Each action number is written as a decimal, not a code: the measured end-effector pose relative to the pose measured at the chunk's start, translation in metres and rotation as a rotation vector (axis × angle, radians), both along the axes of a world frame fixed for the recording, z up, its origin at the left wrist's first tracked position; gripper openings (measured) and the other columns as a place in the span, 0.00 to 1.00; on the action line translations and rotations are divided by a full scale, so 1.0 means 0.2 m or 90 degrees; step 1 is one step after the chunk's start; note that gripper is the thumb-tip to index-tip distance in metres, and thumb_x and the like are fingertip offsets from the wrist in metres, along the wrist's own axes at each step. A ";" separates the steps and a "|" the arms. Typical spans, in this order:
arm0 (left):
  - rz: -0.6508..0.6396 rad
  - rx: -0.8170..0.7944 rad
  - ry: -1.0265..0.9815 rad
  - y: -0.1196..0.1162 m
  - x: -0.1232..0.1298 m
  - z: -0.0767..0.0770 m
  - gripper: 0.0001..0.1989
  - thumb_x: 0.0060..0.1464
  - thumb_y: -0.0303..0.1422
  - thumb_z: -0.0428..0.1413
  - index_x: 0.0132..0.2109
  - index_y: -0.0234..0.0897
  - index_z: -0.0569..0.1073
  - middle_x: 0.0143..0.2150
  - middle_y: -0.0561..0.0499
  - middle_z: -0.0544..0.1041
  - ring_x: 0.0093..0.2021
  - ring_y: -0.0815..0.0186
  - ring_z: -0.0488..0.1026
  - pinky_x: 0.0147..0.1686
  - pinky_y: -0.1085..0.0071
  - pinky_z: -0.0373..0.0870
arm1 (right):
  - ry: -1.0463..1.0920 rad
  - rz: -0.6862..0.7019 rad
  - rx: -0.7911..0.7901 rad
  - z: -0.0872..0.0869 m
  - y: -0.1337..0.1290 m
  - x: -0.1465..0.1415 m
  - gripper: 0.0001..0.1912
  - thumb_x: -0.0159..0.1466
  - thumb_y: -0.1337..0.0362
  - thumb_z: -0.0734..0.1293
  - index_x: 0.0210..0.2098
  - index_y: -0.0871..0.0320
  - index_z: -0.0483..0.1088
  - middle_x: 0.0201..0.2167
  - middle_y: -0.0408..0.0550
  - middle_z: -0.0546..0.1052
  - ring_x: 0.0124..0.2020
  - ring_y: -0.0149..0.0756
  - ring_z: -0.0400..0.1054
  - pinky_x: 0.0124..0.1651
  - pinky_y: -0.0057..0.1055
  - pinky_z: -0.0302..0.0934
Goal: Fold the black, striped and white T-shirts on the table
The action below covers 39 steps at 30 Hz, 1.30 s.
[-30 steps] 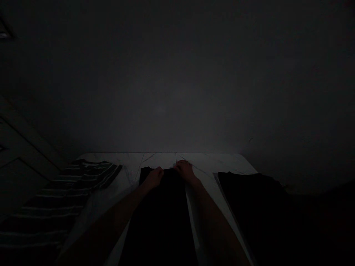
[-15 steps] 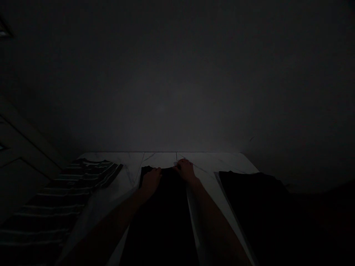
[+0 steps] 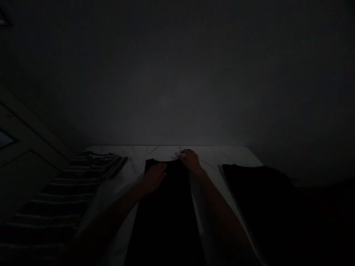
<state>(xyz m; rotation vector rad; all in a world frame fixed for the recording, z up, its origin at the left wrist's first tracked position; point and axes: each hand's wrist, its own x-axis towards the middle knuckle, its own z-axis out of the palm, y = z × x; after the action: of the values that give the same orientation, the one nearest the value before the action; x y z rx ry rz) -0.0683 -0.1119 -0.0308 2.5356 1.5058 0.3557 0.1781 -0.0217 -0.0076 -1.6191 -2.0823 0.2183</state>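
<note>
A long black garment (image 3: 168, 214), which looks like a shirt folded narrow, lies flat on a white marble-patterned surface (image 3: 127, 152). My left hand (image 3: 153, 177) rests flat on its upper left part, fingers stretched out and holding nothing. At the top right corner of the garment is my right hand (image 3: 191, 160). Its thumb points left along the top edge, and the fingers stand slightly apart from it, above the surface. The light is very dim, so folds and seams in the black cloth do not show.
To the left lies a dark striped shirt (image 3: 69, 188) with pale stripes. Another black garment (image 3: 255, 199) lies to the right, with a pale edge along its left side. Behind the surface rises a plain grey wall (image 3: 172, 81). A panelled door (image 3: 19, 140) stands at far left.
My left hand has slid down from the garment's top edge and flattened on the cloth. My right hand's fingers have loosened at the corner. The view has shifted slightly.
</note>
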 end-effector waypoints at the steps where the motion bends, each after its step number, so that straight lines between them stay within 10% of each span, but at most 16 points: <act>1: 0.006 0.003 -0.017 0.01 -0.02 0.00 0.24 0.72 0.37 0.41 0.69 0.39 0.62 0.70 0.44 0.65 0.71 0.58 0.58 0.70 0.53 0.54 | 0.017 0.002 0.023 0.05 -0.01 0.01 0.17 0.71 0.54 0.64 0.52 0.57 0.74 0.51 0.56 0.77 0.54 0.45 0.68 0.55 0.37 0.58; 6: -0.065 0.008 -0.074 0.02 -0.10 0.01 0.19 0.66 0.30 0.49 0.61 0.41 0.72 0.64 0.46 0.73 0.68 0.60 0.64 0.68 0.57 0.60 | 0.027 0.100 0.048 0.23 -0.26 -0.02 0.12 0.71 0.59 0.63 0.46 0.55 0.76 0.45 0.51 0.79 0.48 0.41 0.71 0.52 0.34 0.60; 14: -0.112 -0.050 -0.031 -0.01 -0.09 -0.03 0.19 0.68 0.34 0.48 0.61 0.39 0.73 0.68 0.44 0.69 0.69 0.59 0.63 0.69 0.55 0.56 | -0.140 0.151 -0.093 0.05 -0.77 -0.19 0.08 0.67 0.63 0.68 0.45 0.53 0.77 0.43 0.49 0.79 0.44 0.41 0.73 0.44 0.32 0.63; 24: -0.122 0.006 -0.050 -0.03 -0.11 -0.11 0.22 0.69 0.34 0.45 0.65 0.39 0.69 0.69 0.44 0.67 0.72 0.59 0.57 0.70 0.51 0.51 | -0.265 0.135 -0.030 0.01 -0.79 -0.37 0.09 0.69 0.69 0.64 0.44 0.58 0.77 0.44 0.55 0.79 0.48 0.44 0.71 0.49 0.36 0.64; 39: -0.104 0.004 -0.052 -0.05 -0.10 -0.12 0.22 0.69 0.33 0.45 0.65 0.37 0.68 0.70 0.44 0.66 0.72 0.59 0.57 0.71 0.54 0.50 | -0.236 0.199 0.015 -0.11 -0.91 -0.18 0.12 0.70 0.69 0.64 0.51 0.54 0.75 0.50 0.49 0.79 0.53 0.44 0.68 0.52 0.37 0.61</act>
<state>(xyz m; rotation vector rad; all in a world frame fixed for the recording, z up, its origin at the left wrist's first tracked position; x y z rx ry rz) -0.0875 -0.1220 -0.0546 2.5934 1.2605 0.4343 0.1411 -0.2042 -0.0288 -1.3943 -2.6069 -0.0069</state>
